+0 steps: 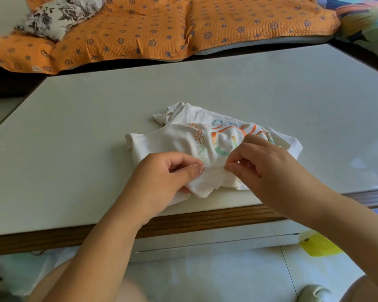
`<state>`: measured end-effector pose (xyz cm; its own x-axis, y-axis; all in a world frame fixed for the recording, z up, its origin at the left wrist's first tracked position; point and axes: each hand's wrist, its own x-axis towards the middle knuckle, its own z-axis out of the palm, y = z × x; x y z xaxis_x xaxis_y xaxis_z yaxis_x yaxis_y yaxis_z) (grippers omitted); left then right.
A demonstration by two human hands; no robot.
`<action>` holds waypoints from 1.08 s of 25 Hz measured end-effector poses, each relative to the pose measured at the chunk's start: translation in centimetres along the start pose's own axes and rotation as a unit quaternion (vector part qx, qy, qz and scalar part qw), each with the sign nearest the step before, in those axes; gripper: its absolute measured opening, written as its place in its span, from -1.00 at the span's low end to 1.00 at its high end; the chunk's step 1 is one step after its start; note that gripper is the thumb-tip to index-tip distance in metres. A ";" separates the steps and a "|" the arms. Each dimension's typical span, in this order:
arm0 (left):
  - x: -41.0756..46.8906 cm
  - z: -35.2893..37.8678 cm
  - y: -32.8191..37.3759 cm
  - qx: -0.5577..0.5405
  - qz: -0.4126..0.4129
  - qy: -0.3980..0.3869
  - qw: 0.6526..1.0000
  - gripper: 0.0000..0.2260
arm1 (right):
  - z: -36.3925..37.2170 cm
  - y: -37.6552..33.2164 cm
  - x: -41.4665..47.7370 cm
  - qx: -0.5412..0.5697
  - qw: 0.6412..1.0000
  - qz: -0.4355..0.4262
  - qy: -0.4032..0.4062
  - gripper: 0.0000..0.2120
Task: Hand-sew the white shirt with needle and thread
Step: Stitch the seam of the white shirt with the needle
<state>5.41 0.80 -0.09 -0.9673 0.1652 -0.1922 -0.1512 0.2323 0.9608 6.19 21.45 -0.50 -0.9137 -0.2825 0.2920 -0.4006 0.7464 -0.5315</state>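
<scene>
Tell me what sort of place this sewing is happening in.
Probably a home living room: a white-topped table with a wooden edge bearing a white printed shirt, an orange quilted cover printed with blue stars spread on a seat or bed behind it, and a grey floral cushion on that cover.

Both hands are on the white shirt (177,140), bunched on the table (96,118). The left hand (172,177) grips the near fold, thumb on top, fabric gathered beneath its fingers. Just right of it, the right hand (262,158) pinches the same folded edge with curled fingertips. A fine dark strand (232,147) shows above the right thumb; thread or needle, can't tell. Well beyond both hands lies an orange blanket (183,25).
</scene>
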 end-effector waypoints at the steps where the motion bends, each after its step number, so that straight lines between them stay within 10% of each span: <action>1: 0.0 0.0 -0.1 0.013 0.003 0.004 1.000 -0.94 | -0.1 -0.1 -0.1 0.002 1.000 0.006 -0.003 -0.91; 14: -0.2 -0.2 -0.2 -0.026 0.015 -0.012 0.999 -0.92 | -1.4 -2.9 -1.1 0.133 0.987 0.085 0.026 -0.72; 19: -0.2 -0.2 -0.3 -0.034 0.024 -0.017 0.999 -0.83 | -0.9 -4.3 -1.5 0.339 0.923 0.177 -0.043 -0.83; 27: -0.3 -0.2 -0.3 -0.046 0.035 -0.029 0.998 -0.90 | -0.5 -4.9 -1.3 0.284 0.928 0.228 -0.074 -0.92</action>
<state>5.71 0.49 -0.29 -0.9631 0.2340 -0.1328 -0.1043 0.1305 0.9860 9.33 18.41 2.09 -0.9796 -0.1261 -0.1568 0.0979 0.3822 -0.9189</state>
